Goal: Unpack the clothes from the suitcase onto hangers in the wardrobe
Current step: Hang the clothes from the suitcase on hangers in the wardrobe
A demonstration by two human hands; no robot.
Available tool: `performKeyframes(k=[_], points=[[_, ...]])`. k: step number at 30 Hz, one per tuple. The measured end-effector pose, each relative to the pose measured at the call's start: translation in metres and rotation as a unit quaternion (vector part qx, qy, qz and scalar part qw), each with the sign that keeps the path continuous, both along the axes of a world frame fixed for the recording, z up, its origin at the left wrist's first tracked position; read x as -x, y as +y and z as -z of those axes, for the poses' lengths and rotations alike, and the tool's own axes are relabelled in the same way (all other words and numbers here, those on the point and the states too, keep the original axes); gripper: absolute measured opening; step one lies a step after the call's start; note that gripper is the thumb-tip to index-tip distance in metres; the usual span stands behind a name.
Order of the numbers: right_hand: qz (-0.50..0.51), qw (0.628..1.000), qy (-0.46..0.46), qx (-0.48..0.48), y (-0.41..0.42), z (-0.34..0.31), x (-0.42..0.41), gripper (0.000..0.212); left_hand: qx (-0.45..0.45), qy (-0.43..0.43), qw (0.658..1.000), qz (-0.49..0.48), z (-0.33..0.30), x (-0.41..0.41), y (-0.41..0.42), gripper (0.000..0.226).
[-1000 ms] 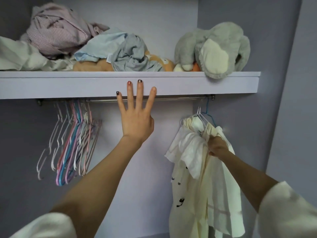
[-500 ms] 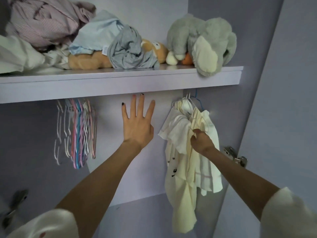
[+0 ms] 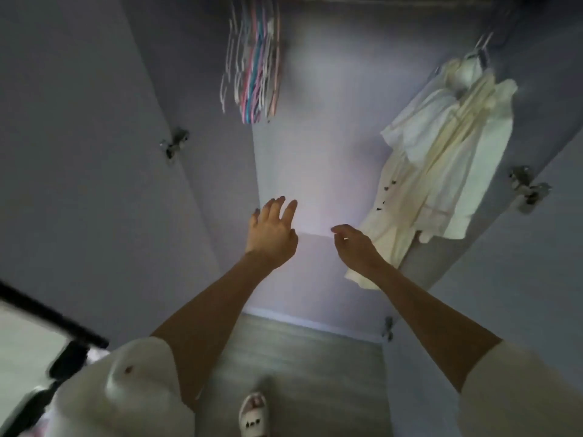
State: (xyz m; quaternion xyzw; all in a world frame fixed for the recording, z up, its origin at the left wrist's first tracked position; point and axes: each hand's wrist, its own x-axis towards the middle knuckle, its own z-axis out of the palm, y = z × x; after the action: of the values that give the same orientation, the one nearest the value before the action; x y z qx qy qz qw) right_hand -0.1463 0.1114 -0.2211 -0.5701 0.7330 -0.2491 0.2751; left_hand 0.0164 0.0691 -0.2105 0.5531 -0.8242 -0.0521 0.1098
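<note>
Closest, at the bottom, a foot in a white slipper (image 3: 253, 414) stands on the grey floor (image 3: 303, 357). At the bottom left, a dark edge with pale stuff behind it (image 3: 47, 326) shows. It may be the suitcase, but it is too blurry to be sure.

Next come the two bare arms, stretched forward into the wardrobe. The left hand (image 3: 272, 234) has its fingers spread loosely and holds nothing. The right hand (image 3: 355, 244) has softly bent fingers and holds nothing too. Both hands hang in the air, close beside each other and not touching.

Farther in, the cream clothes (image 3: 448, 171) hang on the right side. They hang long and straight down. Their bottom edge is just beside the right forearm, so the right hand is the nearer one to them.

Farthest, up and a little to the left, the bunch of empty hangers (image 3: 252, 67) hangs from the top. They are pink, blue and white. The left hand is nearer to them, but they are well apart from it and high above.

I think the next move is to go down and left for more clothes.
</note>
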Motion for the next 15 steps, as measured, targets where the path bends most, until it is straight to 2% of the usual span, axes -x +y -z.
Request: performKeyframes(k=[4,6,10,15], points=[[-0.083,0.994,-0.018,-0.067,0.042,0.058,-0.06,0.034,-0.071,0.043,0.992,-0.094,0.061,-0.064,0.073,0.057],[-0.126,0.986,-0.014,-0.11,0.062,0.09,-0.09,0.033,-0.116,0.037,0.984,-0.134,0.094,-0.097,0.114,0.056],[-0.213,0.961,-0.003,-0.177,0.093,0.143,-0.168,0.031,-0.197,0.037,0.95,-0.24,0.143,-0.179,0.181,0.054],[-0.345,0.905,0.016,-0.248,0.114,0.173,-0.279,0.031,-0.249,0.077,0.891,-0.371,0.168,-0.287,0.233,0.049]])
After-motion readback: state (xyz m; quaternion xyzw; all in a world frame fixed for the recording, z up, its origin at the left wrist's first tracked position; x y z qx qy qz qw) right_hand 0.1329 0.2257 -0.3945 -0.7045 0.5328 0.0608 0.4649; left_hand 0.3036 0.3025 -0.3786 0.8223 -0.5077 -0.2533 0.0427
